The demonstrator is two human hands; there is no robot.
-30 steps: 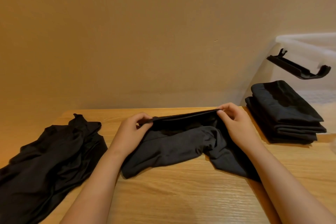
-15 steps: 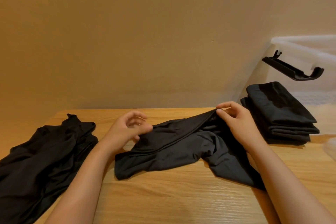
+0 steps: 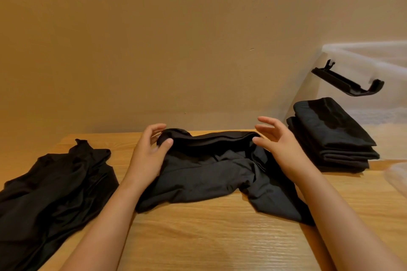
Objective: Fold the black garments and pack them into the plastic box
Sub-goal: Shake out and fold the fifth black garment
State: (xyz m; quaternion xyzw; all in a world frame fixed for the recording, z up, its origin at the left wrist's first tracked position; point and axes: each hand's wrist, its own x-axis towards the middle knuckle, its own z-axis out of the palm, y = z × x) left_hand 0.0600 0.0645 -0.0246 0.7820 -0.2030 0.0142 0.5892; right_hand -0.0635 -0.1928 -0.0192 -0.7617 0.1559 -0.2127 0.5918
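The black garment (image 3: 209, 174) lies crumpled by the far edge of the wooden table (image 3: 209, 240). The left hand (image 3: 148, 156) pinches its band's left end in curled fingers. The right hand (image 3: 279, 145) has its fingers spread loose, and only the thumb touches the right end.

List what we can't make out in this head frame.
Head view only.
Box: right edge cuts it off; hazy walls blur its inside.
Left garment: left edge cuts it off.
Stack: black on black, piece count unclear.
Middle garment: crumpled, type unclear.
Left hand: grip or mere touch on that garment unclear.
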